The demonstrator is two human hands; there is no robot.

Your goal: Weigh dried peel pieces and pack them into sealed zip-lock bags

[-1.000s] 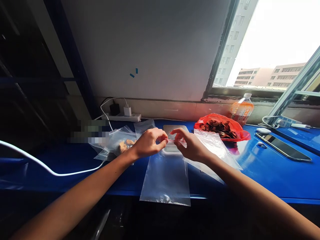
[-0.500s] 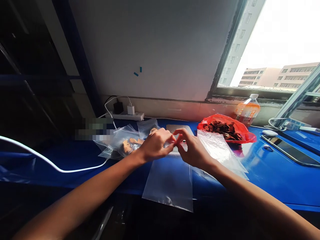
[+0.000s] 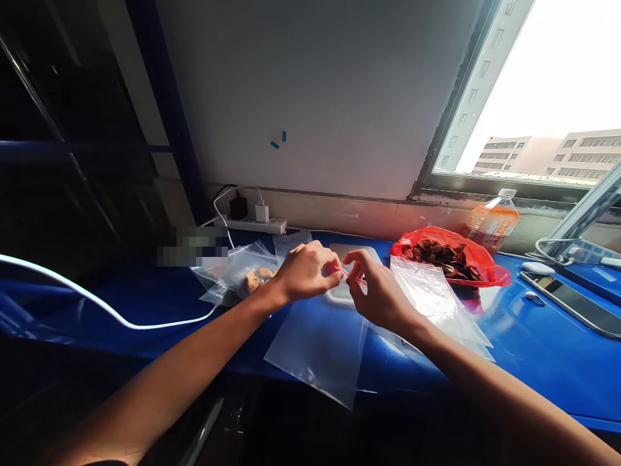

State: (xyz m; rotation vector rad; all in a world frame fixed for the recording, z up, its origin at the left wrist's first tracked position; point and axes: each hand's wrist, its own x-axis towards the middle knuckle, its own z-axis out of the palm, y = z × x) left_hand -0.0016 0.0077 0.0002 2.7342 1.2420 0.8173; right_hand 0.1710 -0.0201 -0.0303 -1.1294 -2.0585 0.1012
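Note:
A clear zip-lock bag [image 3: 317, 353] hangs from my fingers over the front edge of the blue table, looking flat. My left hand [image 3: 309, 273] pinches its top edge, thumb against fingertips. Close beside it, my right hand [image 3: 381, 291] pinches the same edge, where a thin reddish line shows between the two hands. Behind them sits a pale flat device like a kitchen scale [image 3: 339, 296], partly covered by my hands. To the right of my right hand lies a stack of clear plastic bags [image 3: 427, 298].
Filled clear bags with brown lumps [image 3: 252, 280] lie left of my hands. A red plastic bag of dark dried pieces [image 3: 495, 275], a drink bottle [image 3: 495, 220] and a phone [image 3: 572, 303] are at right. A white cable [image 3: 145, 325] crosses the left side near a power strip [image 3: 252, 224].
The view has shifted slightly, so the scene sits farther right. The hanging bag's lower end has swung left and tilted. Both hands still pinch its top, with slightly more space between their fingertips.

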